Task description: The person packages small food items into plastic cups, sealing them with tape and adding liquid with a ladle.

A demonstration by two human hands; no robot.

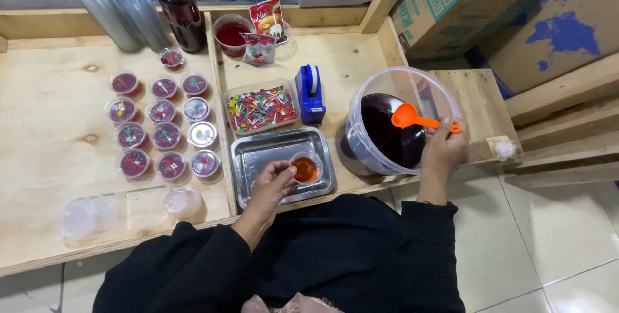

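My left hand (272, 184) holds a small clear cup (305, 168) with reddish liquid in it, over a metal tray (258, 152). My right hand (443, 147) grips the handle of an orange spoon (412, 118), its bowl held above a large clear bucket (412, 87) of dark red liquid that tilts toward me. To the left, several small lidded cups (164, 136) of red liquid stand in rows on the wooden surface.
A clear box of colourful small spoons (261, 108) and a blue tape dispenser (310, 94) sit behind the tray. A dark bottle (181, 10), stacked clear cups (109, 10), a bowl of red liquid (232, 32), loose lids (87, 215) and cardboard boxes (464, 3) surround them.
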